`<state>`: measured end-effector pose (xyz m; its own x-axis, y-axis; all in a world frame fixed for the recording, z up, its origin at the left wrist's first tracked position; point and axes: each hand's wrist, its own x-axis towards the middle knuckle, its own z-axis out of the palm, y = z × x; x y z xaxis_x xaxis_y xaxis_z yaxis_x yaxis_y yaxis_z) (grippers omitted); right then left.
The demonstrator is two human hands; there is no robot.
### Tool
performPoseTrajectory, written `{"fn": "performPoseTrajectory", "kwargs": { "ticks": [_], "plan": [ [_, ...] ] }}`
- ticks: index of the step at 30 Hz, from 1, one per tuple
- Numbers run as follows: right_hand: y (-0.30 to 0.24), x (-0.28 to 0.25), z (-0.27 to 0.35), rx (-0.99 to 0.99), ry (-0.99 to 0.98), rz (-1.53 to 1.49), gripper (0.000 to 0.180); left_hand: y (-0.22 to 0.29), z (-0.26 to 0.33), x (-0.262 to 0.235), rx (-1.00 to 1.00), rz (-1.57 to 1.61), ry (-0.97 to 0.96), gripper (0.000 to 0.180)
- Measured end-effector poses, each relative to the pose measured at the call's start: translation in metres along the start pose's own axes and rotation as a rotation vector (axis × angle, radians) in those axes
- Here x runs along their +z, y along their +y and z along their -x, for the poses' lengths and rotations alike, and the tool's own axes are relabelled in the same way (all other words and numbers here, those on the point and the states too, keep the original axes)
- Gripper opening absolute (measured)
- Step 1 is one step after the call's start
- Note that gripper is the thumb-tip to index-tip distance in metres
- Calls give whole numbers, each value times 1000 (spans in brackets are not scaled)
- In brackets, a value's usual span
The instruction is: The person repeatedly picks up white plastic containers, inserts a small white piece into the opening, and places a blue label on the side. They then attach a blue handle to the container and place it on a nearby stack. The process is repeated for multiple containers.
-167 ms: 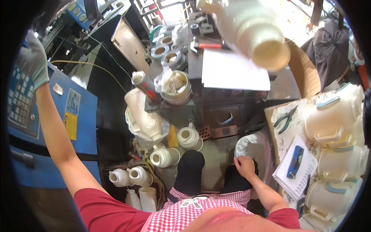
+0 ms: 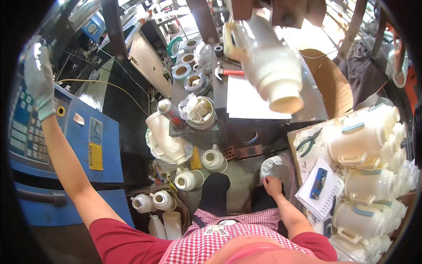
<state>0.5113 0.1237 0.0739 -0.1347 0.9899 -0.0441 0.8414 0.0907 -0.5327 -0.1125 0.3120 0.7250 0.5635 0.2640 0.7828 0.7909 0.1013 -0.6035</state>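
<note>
My left hand (image 2: 40, 77), in a pale grey glove, is raised at the far left beside the keypad (image 2: 28, 127) of a blue machine cabinet (image 2: 103, 127). Its fingers blur into the dark background, so their grip is unclear. My bare right hand (image 2: 273, 185) rests at my right knee with its fingers curled, showing nothing in them. It lies against the edge of a clear plastic bag (image 2: 281, 169). Ahead, a blurred cream plastic jug body (image 2: 272, 66) hangs mouth-down over white paper (image 2: 241, 99) on the dark bench, below brown metal parts. Neither hand touches it.
Pliers (image 2: 309, 141), a notebook (image 2: 318, 193) with a blue tool on it and several cream jugs (image 2: 356, 143) occupy the right table. Tape rolls (image 2: 196, 82), a hammer (image 2: 228, 71) and a spray can (image 2: 170, 112) stand on the bench. More jug bodies (image 2: 190, 179) lie by my feet.
My view has tilted, bringing more of the metal parts into the top. The hanging jug body sits lower and nearer over the paper. My left glove looks more upright; my right hand stays at the knee.
</note>
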Motion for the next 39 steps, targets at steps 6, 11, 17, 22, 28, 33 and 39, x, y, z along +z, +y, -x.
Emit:
{"fn": "performPoseTrajectory", "kwargs": {
  "ticks": [6,11,17,22,28,33,39],
  "plan": [
    [-69,-38,45,75,-386,-158,27,-9,-7,3,-239,300,-436,45],
    [-133,-148,66,304,-503,-263,33,17,-3,-14,-444,328,-478,50],
    [-144,-192,54,337,-472,-337,31,36,-13,-21,-541,389,-390,59],
    [-151,-201,8,293,-496,-305,27,31,1,-13,-511,254,-362,42],
    [-168,-195,-12,288,-461,-393,27,60,2,4,-757,204,-194,35],
    [-174,-187,-14,263,-528,-330,29,75,-23,7,-1373,408,-134,39],
    [-218,-173,-45,146,-613,-325,34,59,-26,-8,-2007,1333,134,63]
  ]
}}
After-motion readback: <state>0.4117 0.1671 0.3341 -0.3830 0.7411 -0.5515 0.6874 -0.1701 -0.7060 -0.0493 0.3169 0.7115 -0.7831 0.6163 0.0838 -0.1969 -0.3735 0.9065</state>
